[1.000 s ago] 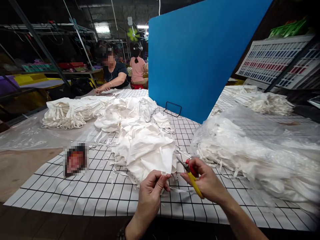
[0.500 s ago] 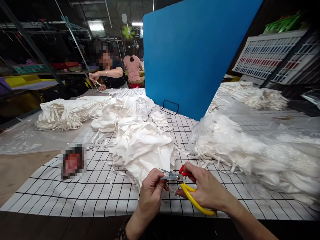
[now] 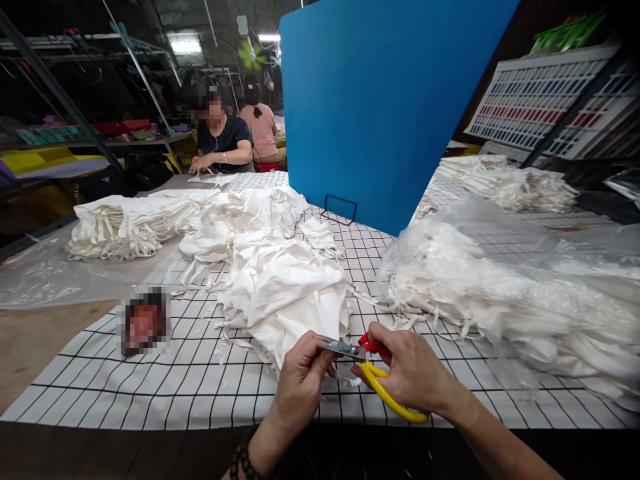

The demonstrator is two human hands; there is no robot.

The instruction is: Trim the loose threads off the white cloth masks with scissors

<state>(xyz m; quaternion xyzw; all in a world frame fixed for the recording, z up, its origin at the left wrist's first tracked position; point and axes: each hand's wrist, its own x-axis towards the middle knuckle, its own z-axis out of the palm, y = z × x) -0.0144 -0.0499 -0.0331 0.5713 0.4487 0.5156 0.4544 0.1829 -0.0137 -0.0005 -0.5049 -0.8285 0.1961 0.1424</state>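
My right hand [image 3: 410, 370] is wrapped round a pair of scissors [image 3: 393, 400] with one red and one yellow handle. Their blades look closed, with the tips at the fingers of my left hand [image 3: 304, 377]. That hand is pinched on a white cloth strap [image 3: 349, 381], whose loose end curls out below the blades; most of it is hidden by my fingers. Just beyond both hands lies a heap of crumpled white cloth pieces [image 3: 285, 287] with thin straps.
Clear plastic covers more white cloth [image 3: 505, 300] at right. A blue board [image 3: 385, 113] stands on the checked tablecloth [image 3: 175, 393]. Stacked white pieces [image 3: 115, 227] lie at left, near a blurred-out object [image 3: 145, 323]. A co-worker [image 3: 225, 143] sits across the table; another person [image 3: 259, 127] is behind.
The scissor blades have closed at my left fingers, and the strap end now hangs visibly below them. The co-worker's raised hand has come down to the table.
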